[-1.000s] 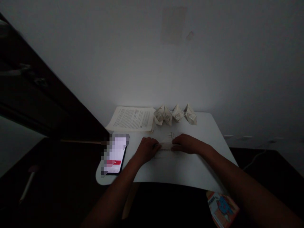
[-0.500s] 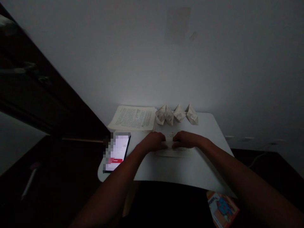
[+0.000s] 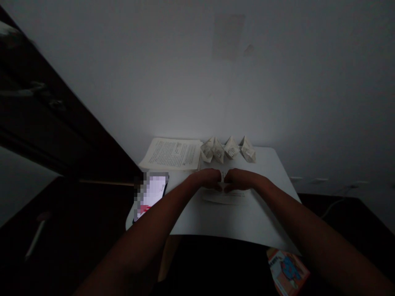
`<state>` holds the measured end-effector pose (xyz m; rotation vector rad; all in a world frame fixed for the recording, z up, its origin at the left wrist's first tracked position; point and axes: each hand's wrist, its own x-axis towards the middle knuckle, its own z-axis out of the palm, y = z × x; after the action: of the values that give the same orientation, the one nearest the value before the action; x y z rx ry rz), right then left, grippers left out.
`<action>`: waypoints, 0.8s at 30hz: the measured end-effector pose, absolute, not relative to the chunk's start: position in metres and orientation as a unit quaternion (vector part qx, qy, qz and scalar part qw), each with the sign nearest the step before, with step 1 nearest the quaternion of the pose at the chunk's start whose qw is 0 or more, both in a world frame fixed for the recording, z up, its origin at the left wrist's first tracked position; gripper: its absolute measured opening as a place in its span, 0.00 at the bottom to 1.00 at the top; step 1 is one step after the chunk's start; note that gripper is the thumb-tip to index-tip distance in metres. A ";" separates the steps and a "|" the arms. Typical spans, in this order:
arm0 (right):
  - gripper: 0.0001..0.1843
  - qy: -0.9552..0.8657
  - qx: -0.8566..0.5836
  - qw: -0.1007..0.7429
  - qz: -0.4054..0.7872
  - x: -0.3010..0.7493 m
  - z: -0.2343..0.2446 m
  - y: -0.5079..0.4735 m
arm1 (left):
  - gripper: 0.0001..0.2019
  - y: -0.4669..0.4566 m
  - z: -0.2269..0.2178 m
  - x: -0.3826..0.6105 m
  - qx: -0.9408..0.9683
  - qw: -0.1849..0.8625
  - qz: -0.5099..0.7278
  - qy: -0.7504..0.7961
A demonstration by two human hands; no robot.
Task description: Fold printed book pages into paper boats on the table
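Note:
My left hand [image 3: 209, 179] and my right hand [image 3: 237, 180] meet knuckle to knuckle over a sheet of printed paper [image 3: 228, 197] on the small white table [image 3: 271, 172]. Both hands have their fingers curled down, pinching a folded part of that sheet between them. Most of the fold is hidden under my fingers. Behind my hands stands a row of several folded paper shapes [image 3: 228, 149] near the table's back edge.
A stack of printed pages [image 3: 173, 153] lies at the table's back left. A phone with a lit screen [image 3: 151, 193] rests on the left edge. A colourful booklet [image 3: 286, 271] lies on the dark floor under the table's front right corner. A pale wall rises just behind.
Both hands have slid away from me along the paper and drawn closer together, so they now touch. The paper's visible part has shifted with them.

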<state>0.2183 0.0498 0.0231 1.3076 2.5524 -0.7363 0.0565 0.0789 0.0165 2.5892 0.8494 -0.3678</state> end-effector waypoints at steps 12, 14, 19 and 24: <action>0.14 0.855 0.447 0.122 -0.233 0.214 0.027 0.049 | 0.17 0.080 0.013 0.056 0.920 0.203 -0.141 0.305; 0.14 0.854 0.449 0.125 -0.231 0.213 0.028 0.048 | 0.17 0.079 0.014 0.056 0.920 0.202 -0.141 0.304; 0.15 0.849 0.459 0.136 -0.226 0.210 0.028 0.048 | 0.19 0.080 0.014 0.058 0.917 0.198 -0.148 0.312; 0.14 0.845 0.469 0.143 -0.213 0.207 0.027 0.047 | 0.21 0.081 0.012 0.061 0.911 0.195 -0.157 0.328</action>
<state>0.2071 0.0469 0.0269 1.3536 2.4372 -0.6149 0.0609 0.0815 0.0120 2.5533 0.9189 -0.4394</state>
